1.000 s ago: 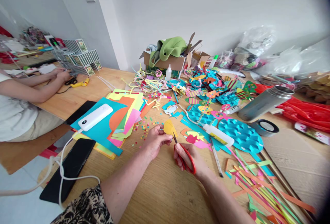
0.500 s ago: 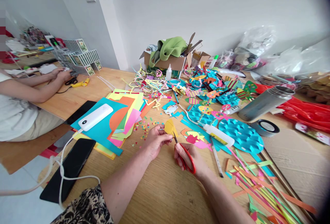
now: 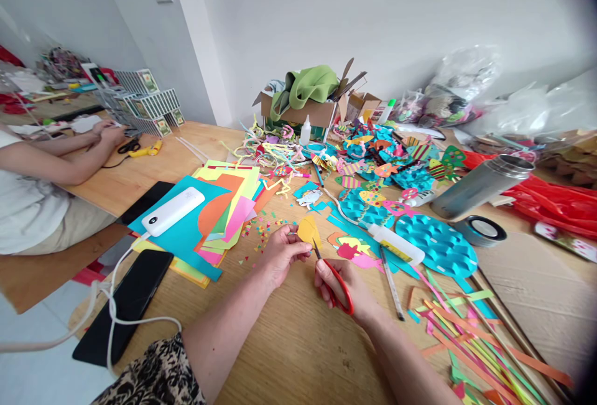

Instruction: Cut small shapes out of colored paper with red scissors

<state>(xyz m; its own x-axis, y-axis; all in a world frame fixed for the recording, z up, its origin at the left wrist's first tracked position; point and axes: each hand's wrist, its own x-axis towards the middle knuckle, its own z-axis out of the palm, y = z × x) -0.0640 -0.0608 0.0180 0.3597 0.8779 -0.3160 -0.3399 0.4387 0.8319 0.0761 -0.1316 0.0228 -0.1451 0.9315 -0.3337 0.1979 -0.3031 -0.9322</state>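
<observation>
My left hand pinches a small piece of yellow paper by its lower left edge, above the table. In my right hand is a pair of red-handled scissors, its blades meeting the paper's lower right edge. A drawn line shows faintly on the yellow paper. Just beyond it lie cut paper fish shapes in yellow, red and pink. Tiny coloured paper scraps are scattered to the left of the paper.
Coloured paper sheets lie left under a white power bank, beside a black phone. To the right are a glue bottle, a pen, a blue scalloped disc and a steel flask. Another person's arms rest far left.
The scissor blades and yellow paper have shifted very slightly against each other. Both my hands stay nearly in place. The other person's hands have moved a little at the far left.
</observation>
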